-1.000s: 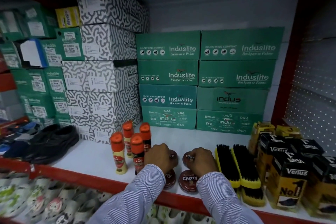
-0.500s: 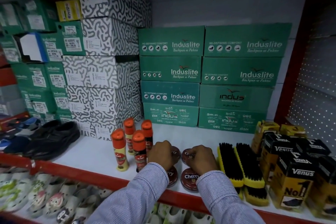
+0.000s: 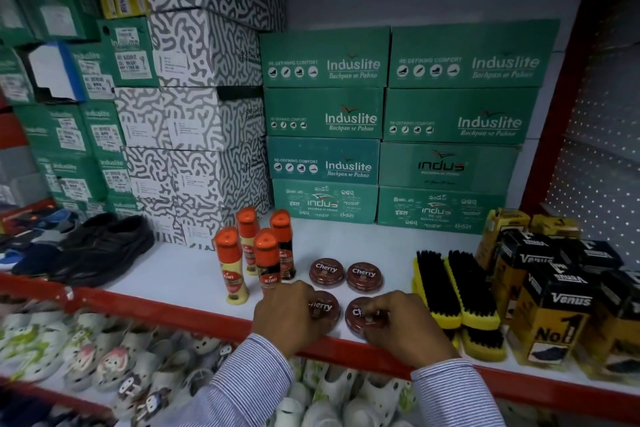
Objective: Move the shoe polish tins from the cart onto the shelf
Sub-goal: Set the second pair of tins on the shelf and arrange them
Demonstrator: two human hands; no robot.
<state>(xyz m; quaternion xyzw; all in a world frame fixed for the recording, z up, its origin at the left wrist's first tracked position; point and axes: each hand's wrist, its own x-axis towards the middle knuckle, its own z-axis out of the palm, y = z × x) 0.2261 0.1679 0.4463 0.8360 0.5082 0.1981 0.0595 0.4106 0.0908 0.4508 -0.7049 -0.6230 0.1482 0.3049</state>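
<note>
Four round brown "Cherry" shoe polish tins lie flat in a two-by-two block on the white shelf [image 3: 173, 274], near its red front edge. The rear left tin [image 3: 326, 272] and rear right tin [image 3: 364, 277] are uncovered. My left hand [image 3: 287, 315] curls over the left side of the front left tin [image 3: 323, 310]. My right hand [image 3: 405, 326] has its fingertips on the front right tin [image 3: 358, 317]. Both front tins rest on the shelf. The cart is out of view.
Orange-capped Kiwi bottles [image 3: 266, 260] stand just left of the tins. Yellow brushes [image 3: 457, 288] lie just right of them, then Venus boxes [image 3: 554, 305]. Green shoe boxes [image 3: 346, 121] are stacked behind. Black shoes [image 3: 100, 246] sit far left. Children's clogs [image 3: 104, 357] fill the shelf below.
Both hands have drawn back from the two rear tins, which now lie uncovered, to the two front tins. The view has moved closer to the shelf.
</note>
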